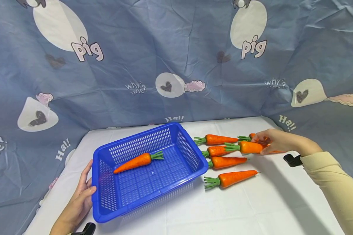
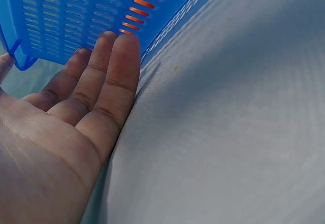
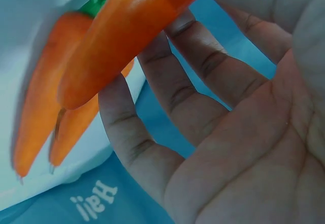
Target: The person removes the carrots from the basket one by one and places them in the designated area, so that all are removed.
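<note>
My right hand (image 1: pixel 277 141) pinches an orange carrot (image 1: pixel 247 147) with green stem stubs, above other carrots at the table's right. Seen from the right wrist, the carrot (image 3: pixel 119 43) lies between thumb and fingers, with two more carrots below. At the left, my left hand (image 1: pixel 80 199) rests against the short side of a blue plastic basket (image 1: pixel 148 204). Its fingers (image 2: pixel 122 64) are extended, touching the outer slotted wall, and its thumb is at the rim. Inside the basket lies one carrot (image 1: pixel 136 162), stems pointing right.
Right of the basket, several carrots lie on the white tablecloth (image 1: pixel 217 212), among them a front carrot (image 1: pixel 236 178) and a back carrot (image 1: pixel 220 139). Another carrot (image 1: pixel 244 138) is partly hidden by my right hand. A blue printed curtain (image 1: pixel 176 58) hangs behind the table.
</note>
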Demonstrator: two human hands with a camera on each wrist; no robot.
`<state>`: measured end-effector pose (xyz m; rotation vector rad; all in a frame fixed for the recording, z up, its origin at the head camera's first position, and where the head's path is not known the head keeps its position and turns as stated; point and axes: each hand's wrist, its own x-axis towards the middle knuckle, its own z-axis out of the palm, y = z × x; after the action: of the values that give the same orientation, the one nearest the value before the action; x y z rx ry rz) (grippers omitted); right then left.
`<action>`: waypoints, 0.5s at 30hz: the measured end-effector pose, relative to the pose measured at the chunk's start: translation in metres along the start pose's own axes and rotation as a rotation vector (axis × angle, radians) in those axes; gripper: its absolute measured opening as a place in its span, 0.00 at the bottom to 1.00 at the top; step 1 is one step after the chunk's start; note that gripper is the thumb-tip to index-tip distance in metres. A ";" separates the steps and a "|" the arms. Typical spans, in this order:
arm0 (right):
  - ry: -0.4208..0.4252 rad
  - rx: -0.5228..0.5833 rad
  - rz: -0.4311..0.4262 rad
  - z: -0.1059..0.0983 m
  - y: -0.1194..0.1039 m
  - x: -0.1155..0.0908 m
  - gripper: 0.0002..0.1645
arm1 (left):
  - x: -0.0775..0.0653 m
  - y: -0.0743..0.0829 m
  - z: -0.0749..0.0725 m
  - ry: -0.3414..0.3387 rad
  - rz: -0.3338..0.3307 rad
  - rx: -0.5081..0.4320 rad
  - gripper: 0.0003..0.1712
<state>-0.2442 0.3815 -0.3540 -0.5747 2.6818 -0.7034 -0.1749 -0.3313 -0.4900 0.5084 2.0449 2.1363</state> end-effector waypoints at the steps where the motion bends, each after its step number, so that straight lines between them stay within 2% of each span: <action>1: 0.006 0.001 -0.002 0.001 0.002 -0.002 0.25 | 0.000 0.000 0.000 -0.002 0.001 0.001 0.46; 7: 0.021 0.010 -0.001 0.004 0.017 -0.014 0.25 | 0.000 0.000 0.000 -0.015 0.011 -0.005 0.46; 15: 0.026 0.051 0.080 0.008 0.038 -0.030 0.27 | 0.000 0.000 -0.001 -0.010 -0.017 0.004 0.46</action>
<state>-0.2265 0.4226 -0.3745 -0.4455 2.6854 -0.7598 -0.1756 -0.3326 -0.4904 0.5001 2.0409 2.1165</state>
